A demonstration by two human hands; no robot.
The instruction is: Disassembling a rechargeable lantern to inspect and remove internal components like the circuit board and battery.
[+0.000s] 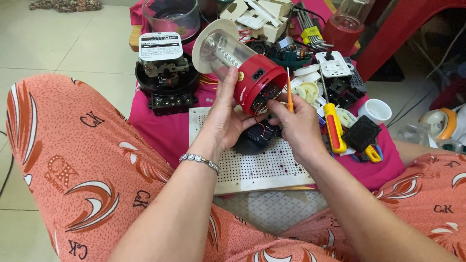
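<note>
Head camera looks down on a person sitting on the floor in orange patterned clothes, both hands raised over a white perforated board [252,167]. Left hand [225,114], a silver bracelet [199,161] at the wrist, is wrapped round a red lantern [242,68] with a clear tube and a white cap, held tilted with its open red base toward the right hand. Right hand [296,121] is pinched shut on a thin orange screwdriver [289,94], fingertips right at the opened base, where red wires hang down. Just beside it lies a red and yellow screwdriver [334,127]. Farther out on the pink cloth [167,131] stand a black electric meter [165,73], a white cup [376,110] and loose plastic parts.
</note>
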